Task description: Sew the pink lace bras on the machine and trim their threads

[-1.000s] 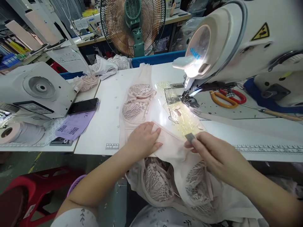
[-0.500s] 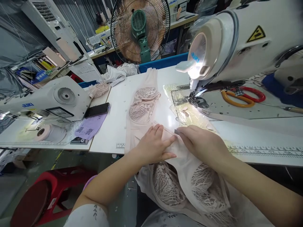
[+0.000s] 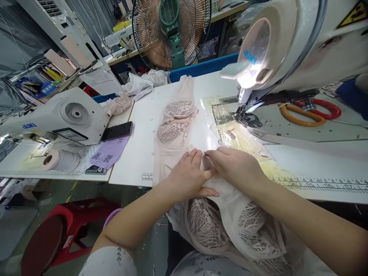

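Observation:
Pale pink lace bras [image 3: 174, 132] lie joined in a strip on the white table, running down over its front edge, where more lace cups [image 3: 207, 226] hang over my lap. My left hand [image 3: 191, 174] rests on the band fabric with its fingers laid out and the thumb apart. Close beside its fingertips, my right hand [image 3: 235, 165] is closed in a pinch around a small metal tool, whose tip barely shows against the fabric. The tool's exact kind is hidden by the fingers.
A sewing machine [image 3: 258, 57] stands at the right, scissors with orange and red handles [image 3: 304, 117] behind its needle area. Leftward are a phone [image 3: 117, 131], purple paper [image 3: 109, 152], a second machine [image 3: 71, 115] and a thread cone [image 3: 61, 161]. A fan [image 3: 172, 34] stands behind.
My right hand has moved left and slightly up toward my left fingertips with the small metal tool. My left hand stays on the fabric, its index finger drawn in. The camera view has shifted slightly.

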`<action>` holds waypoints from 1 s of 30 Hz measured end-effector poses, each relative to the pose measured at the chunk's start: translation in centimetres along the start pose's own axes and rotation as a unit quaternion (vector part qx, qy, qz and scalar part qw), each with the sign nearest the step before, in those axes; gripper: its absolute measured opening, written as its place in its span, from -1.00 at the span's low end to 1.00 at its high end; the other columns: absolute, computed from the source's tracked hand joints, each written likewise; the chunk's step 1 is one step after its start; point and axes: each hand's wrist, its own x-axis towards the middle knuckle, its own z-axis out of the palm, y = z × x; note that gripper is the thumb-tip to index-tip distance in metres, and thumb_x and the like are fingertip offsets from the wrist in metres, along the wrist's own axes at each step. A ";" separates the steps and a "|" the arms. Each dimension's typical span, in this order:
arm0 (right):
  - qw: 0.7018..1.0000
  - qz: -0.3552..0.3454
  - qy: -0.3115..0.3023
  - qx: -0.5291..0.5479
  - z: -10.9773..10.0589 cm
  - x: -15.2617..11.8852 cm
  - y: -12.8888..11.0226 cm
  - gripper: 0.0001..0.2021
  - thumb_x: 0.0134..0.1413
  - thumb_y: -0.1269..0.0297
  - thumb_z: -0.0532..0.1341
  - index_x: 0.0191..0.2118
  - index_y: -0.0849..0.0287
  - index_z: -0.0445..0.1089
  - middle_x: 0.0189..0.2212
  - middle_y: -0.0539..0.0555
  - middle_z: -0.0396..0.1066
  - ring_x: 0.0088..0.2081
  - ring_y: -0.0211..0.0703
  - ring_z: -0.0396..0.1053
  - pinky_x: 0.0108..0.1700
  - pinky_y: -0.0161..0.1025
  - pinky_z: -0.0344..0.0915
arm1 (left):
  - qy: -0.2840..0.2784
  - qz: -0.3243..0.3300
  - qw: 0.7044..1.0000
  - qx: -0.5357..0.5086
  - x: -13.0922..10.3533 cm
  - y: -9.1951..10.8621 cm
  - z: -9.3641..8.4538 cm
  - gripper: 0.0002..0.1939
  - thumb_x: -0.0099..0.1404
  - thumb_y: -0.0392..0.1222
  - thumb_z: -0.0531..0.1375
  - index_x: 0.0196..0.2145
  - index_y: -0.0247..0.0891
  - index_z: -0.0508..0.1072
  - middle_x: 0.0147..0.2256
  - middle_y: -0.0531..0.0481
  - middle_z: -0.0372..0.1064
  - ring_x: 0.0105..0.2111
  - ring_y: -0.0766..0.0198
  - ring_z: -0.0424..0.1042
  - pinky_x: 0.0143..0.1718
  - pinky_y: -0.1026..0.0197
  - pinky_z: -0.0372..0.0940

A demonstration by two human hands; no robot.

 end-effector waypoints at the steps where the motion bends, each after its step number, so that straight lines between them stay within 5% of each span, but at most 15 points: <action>1: 1.000 -0.006 -0.001 0.001 -0.1 -0.1 0.1 -0.86 0.03 0.44 0.12 -0.51 0.20 0.34 -0.62 -0.01 0.18 -0.58 -0.27 0.09 -0.55 -0.32 -0.24 | -0.002 -0.001 1.000 -0.002 0.0 0.0 0.0 -0.19 0.17 0.39 0.05 0.20 -0.21 0.29 0.24 -0.47 0.03 0.27 -0.32 0.03 0.22 -0.27 0.01; 10: 0.997 -0.058 0.050 0.004 -1.7 -2.9 1.2 -0.79 0.08 0.49 0.06 -0.51 0.20 0.35 -0.65 -0.01 0.20 -0.61 -0.20 0.16 -0.57 -0.29 -0.14 | -0.013 -0.020 1.000 -0.009 0.1 0.2 -0.5 -0.16 0.15 0.40 0.05 0.26 -0.09 0.19 0.24 -0.43 0.04 0.26 -0.34 0.02 0.19 -0.27 0.05; 16: 0.993 -0.055 0.102 0.031 -1.7 -3.1 1.2 -0.73 0.19 0.46 0.00 -0.33 0.25 0.46 -0.57 0.04 0.35 -0.54 -0.21 0.25 -0.54 -0.31 -0.01 | -0.010 -0.017 1.000 -0.008 0.1 0.2 -0.5 -0.18 0.16 0.39 0.06 0.25 -0.09 0.21 0.24 -0.43 0.03 0.26 -0.35 0.02 0.17 -0.29 0.06; 24: 0.999 -0.018 -0.005 0.034 -0.6 0.0 0.5 -0.85 0.01 0.46 0.12 -0.37 0.22 0.44 -0.56 0.02 0.28 -0.53 -0.22 0.17 -0.52 -0.31 -0.11 | 0.006 0.005 1.000 -0.011 0.1 -0.1 0.1 -0.15 0.15 0.41 0.05 0.25 -0.13 0.21 0.24 -0.44 0.03 0.26 -0.32 0.03 0.17 -0.31 0.05; 30: 0.999 -0.019 -0.022 0.033 -0.6 0.3 0.4 -0.92 -0.04 0.49 0.17 -0.45 0.23 0.39 -0.59 0.00 0.23 -0.54 -0.24 0.15 -0.53 -0.31 -0.15 | 0.000 0.001 1.000 -0.009 0.2 -0.1 0.0 -0.14 0.15 0.42 0.03 0.26 -0.13 0.21 0.24 -0.47 0.02 0.26 -0.35 0.02 0.18 -0.31 0.04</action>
